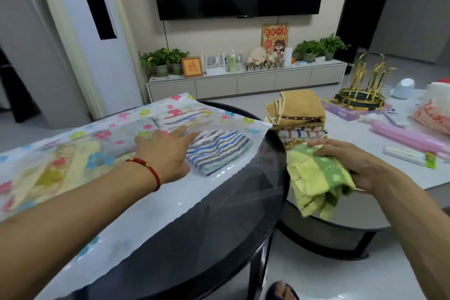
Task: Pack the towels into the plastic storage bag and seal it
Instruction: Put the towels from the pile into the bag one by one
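Note:
A clear plastic storage bag (117, 204) printed with flowers lies flat across the dark round table. Inside it I see a blue-striped folded towel (219, 151), a pale striped towel (182, 117) farther back and a yellowish one (56, 168) to the left. My left hand (165, 151) reaches into the bag's mouth and lifts its upper sheet with the fingers. My right hand (350, 161) holds a folded yellow-green towel (316, 180) in the air right of the bag's opening. A stack of folded towels (297, 117), tan one on top, stands on the lower table behind.
The dark glass table (219, 238) ends in a curved edge by the bag's mouth. On the white lower table (353, 143) lie a pink tube (409, 139), a white box (406, 156), a gold rack (362, 90) and a bag (433, 114). A TV cabinet (243, 83) stands behind.

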Motion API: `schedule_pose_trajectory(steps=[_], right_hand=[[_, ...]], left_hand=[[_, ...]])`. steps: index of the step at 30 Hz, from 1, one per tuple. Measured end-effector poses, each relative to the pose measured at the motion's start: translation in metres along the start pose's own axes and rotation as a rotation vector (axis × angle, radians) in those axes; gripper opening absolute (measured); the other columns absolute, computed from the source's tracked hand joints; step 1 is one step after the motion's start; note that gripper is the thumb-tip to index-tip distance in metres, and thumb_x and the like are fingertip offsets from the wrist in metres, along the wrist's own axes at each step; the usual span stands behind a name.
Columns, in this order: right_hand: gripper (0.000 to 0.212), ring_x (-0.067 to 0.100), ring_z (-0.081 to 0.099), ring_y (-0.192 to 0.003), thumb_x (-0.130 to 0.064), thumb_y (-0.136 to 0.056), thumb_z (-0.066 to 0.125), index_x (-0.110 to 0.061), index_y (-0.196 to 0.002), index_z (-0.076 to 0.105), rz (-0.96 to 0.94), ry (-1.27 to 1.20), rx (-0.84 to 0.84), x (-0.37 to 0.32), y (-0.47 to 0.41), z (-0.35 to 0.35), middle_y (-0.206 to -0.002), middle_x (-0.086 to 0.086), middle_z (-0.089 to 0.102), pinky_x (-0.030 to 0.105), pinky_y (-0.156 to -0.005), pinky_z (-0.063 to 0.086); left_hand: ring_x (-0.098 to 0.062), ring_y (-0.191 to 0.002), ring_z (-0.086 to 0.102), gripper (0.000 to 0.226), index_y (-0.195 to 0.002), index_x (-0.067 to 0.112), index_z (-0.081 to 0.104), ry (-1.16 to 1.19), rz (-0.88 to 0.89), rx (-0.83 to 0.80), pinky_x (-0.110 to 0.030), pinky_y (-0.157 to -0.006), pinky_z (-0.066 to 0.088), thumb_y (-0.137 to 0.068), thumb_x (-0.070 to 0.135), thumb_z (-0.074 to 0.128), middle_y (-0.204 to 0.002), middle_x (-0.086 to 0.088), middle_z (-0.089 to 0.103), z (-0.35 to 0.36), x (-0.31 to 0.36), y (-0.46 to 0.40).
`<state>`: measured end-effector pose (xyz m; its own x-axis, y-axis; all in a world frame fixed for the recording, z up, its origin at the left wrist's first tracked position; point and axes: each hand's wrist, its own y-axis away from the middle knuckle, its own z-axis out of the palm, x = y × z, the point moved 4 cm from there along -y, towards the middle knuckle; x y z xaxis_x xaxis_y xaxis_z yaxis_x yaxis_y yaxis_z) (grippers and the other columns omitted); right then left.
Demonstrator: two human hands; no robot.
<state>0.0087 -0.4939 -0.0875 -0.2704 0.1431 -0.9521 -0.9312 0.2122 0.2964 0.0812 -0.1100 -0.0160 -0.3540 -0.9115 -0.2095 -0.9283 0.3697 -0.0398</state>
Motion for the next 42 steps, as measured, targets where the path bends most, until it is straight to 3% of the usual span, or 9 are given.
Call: schedule_pose_trajectory(steps=[3, 11, 15, 18, 25, 29, 32, 36, 42], right_hand=[[0.054, 0.033, 0.076, -0.09, -0.014, -0.065, 0.086, -0.021, -0.118, 0.077, -0.03, -0.024, -0.309, -0.02, 0.02, 0.053, -0.124, 0.02, 0.073, 0.04, -0.072, 0.065], [0.044, 0.031, 0.074, -0.1, 0.006, -0.083, 0.056, -0.009, -0.12, 0.074, 0.004, -0.037, -0.777, -0.015, 0.008, 0.225, -0.12, 0.019, 0.074, 0.038, -0.084, 0.063], [0.045, 0.023, 0.075, -0.082, 0.01, -0.085, 0.055, -0.022, -0.104, 0.08, -0.158, -0.158, -0.445, -0.025, -0.048, 0.269, -0.105, 0.013, 0.076, 0.032, -0.067, 0.061], [0.041, 0.022, 0.066, -0.085, 0.003, -0.09, 0.062, -0.024, -0.12, 0.07, -0.215, -0.012, -0.072, -0.019, -0.092, 0.255, -0.111, 0.01, 0.068, 0.033, -0.066, 0.056], [0.047, 0.02, 0.072, -0.054, -0.003, -0.092, 0.063, -0.018, -0.137, 0.059, -0.192, 0.384, 0.151, 0.006, -0.114, 0.222, -0.112, 0.016, 0.069, 0.031, -0.055, 0.062], [0.05, 0.024, 0.073, -0.063, -0.012, -0.094, 0.057, -0.019, -0.142, 0.051, -0.199, 0.612, 0.142, 0.008, -0.094, 0.222, -0.109, 0.016, 0.07, 0.043, -0.068, 0.066], [0.059, 0.023, 0.071, -0.083, -0.026, -0.095, 0.054, -0.026, -0.153, 0.041, -0.209, 0.768, 0.098, 0.012, -0.082, 0.229, -0.131, 0.009, 0.063, 0.042, -0.072, 0.066], [0.075, 0.033, 0.053, -0.133, -0.021, -0.093, 0.054, -0.024, -0.163, 0.026, -0.184, 0.57, -0.055, 0.028, -0.096, 0.25, -0.161, 0.007, 0.039, 0.05, -0.104, 0.054], [0.086, 0.028, 0.053, -0.127, -0.015, -0.081, 0.052, -0.027, -0.162, 0.025, -0.171, 0.343, -0.107, 0.027, -0.132, 0.276, -0.154, 0.007, 0.042, 0.046, -0.104, 0.054]], left_hand=[[-0.04, -0.136, 0.037, 0.086, -0.152, 0.045, 0.009, 0.064, 0.01, 0.012, -0.072, -0.101, 0.032, -0.083, 0.039, 0.061, -0.163, 0.009, 0.02, -0.021, -0.004, -0.006], [-0.032, -0.133, 0.046, 0.085, -0.151, 0.044, 0.023, 0.229, 0.013, 0.075, -0.053, -0.101, 0.045, -0.07, 0.061, 0.043, -0.154, 0.005, 0.042, -0.072, -0.023, -0.015], [-0.032, -0.138, 0.041, 0.086, -0.152, 0.046, 0.019, 0.255, -0.012, 0.071, -0.055, -0.105, 0.041, -0.071, 0.066, 0.035, -0.158, 0.007, 0.036, -0.081, -0.031, -0.017], [-0.032, -0.137, 0.04, 0.087, -0.153, 0.044, 0.019, 0.252, -0.018, 0.08, -0.057, -0.104, 0.041, -0.069, 0.057, 0.039, -0.158, 0.006, 0.036, -0.083, -0.035, -0.019], [-0.032, -0.133, 0.044, 0.085, -0.153, 0.041, 0.02, 0.202, 0.023, 0.092, -0.057, -0.098, 0.047, -0.073, 0.054, 0.045, -0.156, 0.008, 0.039, -0.076, -0.029, -0.022], [-0.033, -0.132, 0.045, 0.085, -0.153, 0.039, 0.021, 0.237, 0.038, 0.104, -0.055, -0.1, 0.046, -0.072, 0.053, 0.044, -0.155, 0.005, 0.041, -0.074, -0.029, -0.021], [-0.032, -0.127, 0.049, 0.08, -0.153, 0.036, 0.024, 0.221, 0.085, 0.118, -0.049, -0.096, 0.05, -0.079, 0.05, 0.052, -0.151, 0.001, 0.047, -0.07, -0.028, -0.018], [-0.031, -0.123, 0.051, 0.075, -0.153, 0.037, 0.026, 0.155, 0.14, 0.117, -0.046, -0.094, 0.051, -0.083, 0.046, 0.054, -0.144, -0.003, 0.054, -0.061, -0.029, -0.013], [-0.028, -0.121, 0.052, 0.074, -0.152, 0.038, 0.029, 0.126, 0.18, 0.151, -0.043, -0.091, 0.052, -0.082, 0.052, 0.051, -0.143, 0.002, 0.055, -0.061, -0.027, -0.009]])
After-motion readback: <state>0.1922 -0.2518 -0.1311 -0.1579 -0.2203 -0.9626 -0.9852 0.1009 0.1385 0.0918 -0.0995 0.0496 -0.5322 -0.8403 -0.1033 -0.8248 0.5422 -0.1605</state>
